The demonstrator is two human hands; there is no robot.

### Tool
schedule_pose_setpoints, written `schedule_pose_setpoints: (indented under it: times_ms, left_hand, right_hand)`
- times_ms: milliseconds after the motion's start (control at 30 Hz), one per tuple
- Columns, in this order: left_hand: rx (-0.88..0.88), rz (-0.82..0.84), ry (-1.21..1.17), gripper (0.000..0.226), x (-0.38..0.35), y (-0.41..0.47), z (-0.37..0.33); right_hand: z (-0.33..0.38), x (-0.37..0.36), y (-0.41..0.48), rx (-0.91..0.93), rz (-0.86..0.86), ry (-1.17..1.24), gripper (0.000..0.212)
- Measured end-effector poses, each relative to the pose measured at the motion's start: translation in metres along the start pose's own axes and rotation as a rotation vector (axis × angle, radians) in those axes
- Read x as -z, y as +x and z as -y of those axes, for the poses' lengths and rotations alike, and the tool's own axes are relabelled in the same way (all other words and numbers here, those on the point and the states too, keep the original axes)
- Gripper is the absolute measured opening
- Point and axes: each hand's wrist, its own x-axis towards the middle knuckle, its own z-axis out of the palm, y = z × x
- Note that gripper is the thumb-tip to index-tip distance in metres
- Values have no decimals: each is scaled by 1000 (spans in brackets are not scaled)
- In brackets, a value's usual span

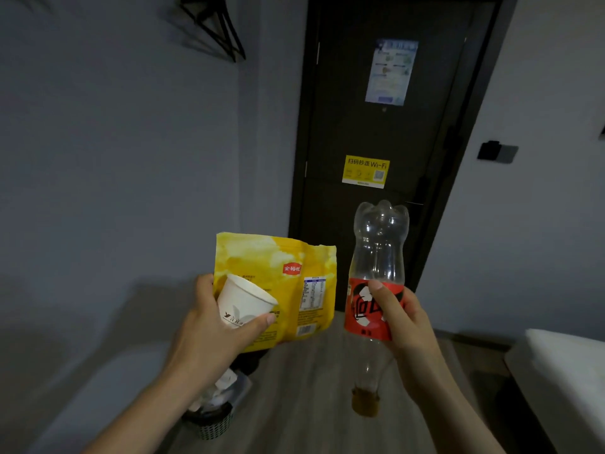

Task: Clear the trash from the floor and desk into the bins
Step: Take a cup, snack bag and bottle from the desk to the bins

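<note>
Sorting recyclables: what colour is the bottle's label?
Red label with black and white markings, on the plastic bottle; head view.

Three pieces of trash are in view: one white paper cup [242, 301], one yellow snack bag [294, 257] and one clear plastic bottle [376, 257] with a single red label, alongside two hands, the left hand [209, 335] and the right hand [399, 319]. One mesh bin [211, 424] holds white scraps [226, 380] too crumpled to count. One dark door [360, 132] bears two notices, one blue poster [391, 72] and one yellow Wi-Fi sticker [365, 171]; also seen are one black rack [212, 24], one switch panel [497, 152] and one bed [563, 371].
</note>
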Motion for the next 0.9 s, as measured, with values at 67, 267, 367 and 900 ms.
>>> schedule_pose_setpoints:
  times_ms: [67,267,367,900]
  left_hand:
    - [26,5,3,72,0,32,15]
    - [101,-7,71,71,-4,110,66]
    - [157,-15,115,71,-10,136,92]
    - [453,-72,229,73,-107,286,220]
  right_hand:
    - [-9,-20,28,-11,8,-22,42]
    - [-48,-74,99,-88,59,-58,40]
    - [-67,-93,128,-140,101,-81,42]
    - [-188,-138,362,-367,310,-93,24]
